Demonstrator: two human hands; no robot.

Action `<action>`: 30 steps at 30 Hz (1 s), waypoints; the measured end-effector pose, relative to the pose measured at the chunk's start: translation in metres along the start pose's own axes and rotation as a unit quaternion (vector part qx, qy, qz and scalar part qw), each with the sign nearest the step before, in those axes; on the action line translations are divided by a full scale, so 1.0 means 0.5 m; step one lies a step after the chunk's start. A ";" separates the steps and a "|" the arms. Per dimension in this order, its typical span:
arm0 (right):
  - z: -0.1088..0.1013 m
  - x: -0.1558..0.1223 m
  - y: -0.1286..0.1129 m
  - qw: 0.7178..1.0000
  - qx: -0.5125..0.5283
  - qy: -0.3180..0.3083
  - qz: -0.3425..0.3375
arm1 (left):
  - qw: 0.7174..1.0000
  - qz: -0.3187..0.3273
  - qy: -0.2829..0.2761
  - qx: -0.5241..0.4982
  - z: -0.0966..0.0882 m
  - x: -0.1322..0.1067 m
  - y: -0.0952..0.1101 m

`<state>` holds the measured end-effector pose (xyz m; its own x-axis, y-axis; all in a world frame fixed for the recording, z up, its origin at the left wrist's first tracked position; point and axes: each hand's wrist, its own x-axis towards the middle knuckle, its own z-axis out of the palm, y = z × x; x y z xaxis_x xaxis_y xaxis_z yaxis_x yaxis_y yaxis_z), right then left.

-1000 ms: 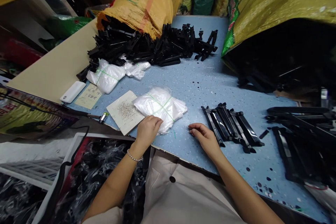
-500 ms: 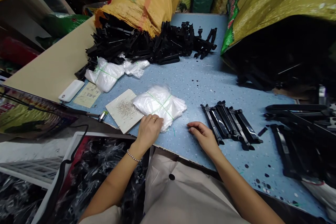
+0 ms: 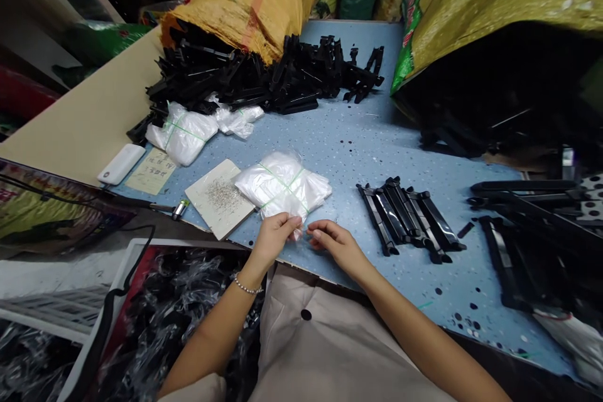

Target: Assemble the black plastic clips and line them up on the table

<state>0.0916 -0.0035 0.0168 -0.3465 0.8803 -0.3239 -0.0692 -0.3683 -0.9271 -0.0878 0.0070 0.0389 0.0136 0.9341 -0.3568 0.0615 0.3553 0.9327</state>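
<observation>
My left hand [image 3: 276, 235] pinches a thin clear plastic bag [image 3: 296, 235] at the near edge of a tied bundle of clear plastic bags [image 3: 282, 182]. Green string crosses that bundle. Close by on the right, my right hand [image 3: 334, 245] has its fingers loosely curled, thumb and fingertips slightly apart; I see nothing held in it. Beyond it lies a row of several black plastic strip-like parts [image 3: 407, 217], side by side. A pale square block [image 3: 220, 198] with small glittery grains on top sits left of the bundle.
Black parts [image 3: 301, 78] spill from an orange woven sack [image 3: 254, 0] at the back. A yellow sack [image 3: 471, 6] stands open at right, above more black parts [image 3: 527, 251]. A second bag bundle [image 3: 183, 132], white power bank [image 3: 121, 163] and note [image 3: 151, 171] lie left.
My left hand has taken hold of a clear bag at the bundle's near edge. My right hand has moved left, close to my left fingertips. The view has shifted slightly.
</observation>
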 end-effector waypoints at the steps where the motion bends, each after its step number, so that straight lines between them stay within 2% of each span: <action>1: 0.007 0.003 -0.001 1.000 0.005 -0.007 -0.002 | 1.000 0.002 -0.008 -0.001 0.002 -0.001 0.001; 7: 0.029 0.022 -0.005 1.000 0.010 -0.008 -0.024 | 0.999 -0.003 -0.002 -0.040 0.007 -0.011 0.007; 15: 0.034 0.027 -0.005 0.995 -0.077 0.020 -0.056 | 0.999 0.019 0.018 -0.027 0.012 -0.029 -0.003; 21: 0.029 0.021 -0.008 0.996 -0.072 0.024 -0.047 | 0.993 -0.007 0.023 -0.117 0.002 -0.036 -0.003; 26: 0.029 0.020 -0.005 0.997 -0.069 0.024 -0.040 | 0.999 0.018 0.024 -0.045 0.005 -0.041 0.000; 30: 0.029 0.019 -0.004 0.997 -0.064 0.011 -0.036 | 0.997 0.009 0.036 -0.065 0.009 -0.041 -0.005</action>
<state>0.0748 0.0014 0.0180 -0.3248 0.9096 -0.2592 0.0271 -0.2650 -0.9639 -0.0835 -0.0131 0.0437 -0.0575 0.9388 -0.3395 -0.0675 0.3356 0.9396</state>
